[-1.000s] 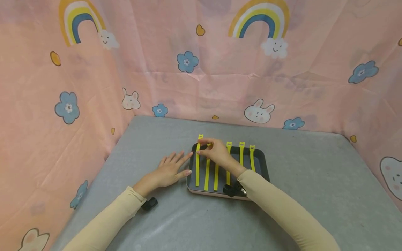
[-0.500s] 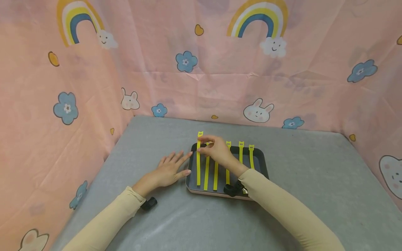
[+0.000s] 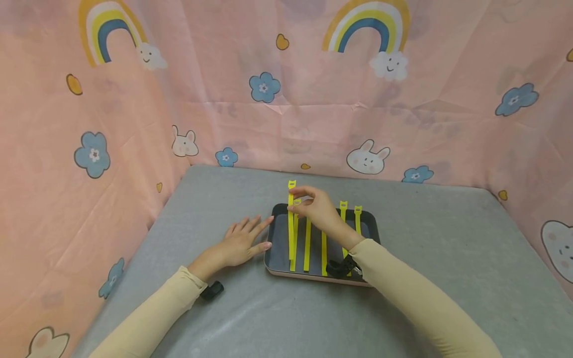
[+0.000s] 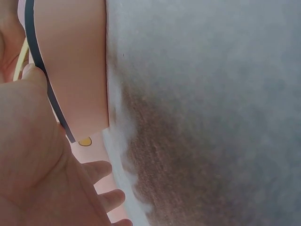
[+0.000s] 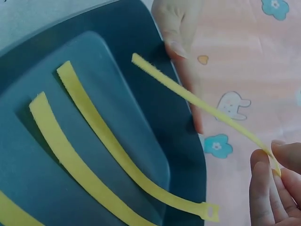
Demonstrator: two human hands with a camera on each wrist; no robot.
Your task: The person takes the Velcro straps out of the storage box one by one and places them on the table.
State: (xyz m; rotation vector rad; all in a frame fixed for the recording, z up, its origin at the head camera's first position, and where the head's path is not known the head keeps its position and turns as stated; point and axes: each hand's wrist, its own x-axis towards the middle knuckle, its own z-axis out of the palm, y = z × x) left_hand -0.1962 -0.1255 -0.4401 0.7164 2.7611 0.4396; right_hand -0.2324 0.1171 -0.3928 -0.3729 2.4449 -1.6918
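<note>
Fingers (image 3: 305, 191) of the right hand (image 3: 323, 213) pinch a yellow strap (image 3: 291, 233) near its far end, above the left part of the dark tray (image 3: 279, 238); the left hand (image 3: 239, 245), fingers spread, touches its rim.

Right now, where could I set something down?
The grey tabletop is bare right of the tray, toward the curtain, and between the sleeves. Crowded: the tray, with yellow straps, right hand above, left hand at its edge.

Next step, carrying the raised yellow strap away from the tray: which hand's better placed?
Right, probably: the right hand pinches the raised yellow strap near one end, above the tray. The left hand is at the tray's side, holding no strap.
</note>
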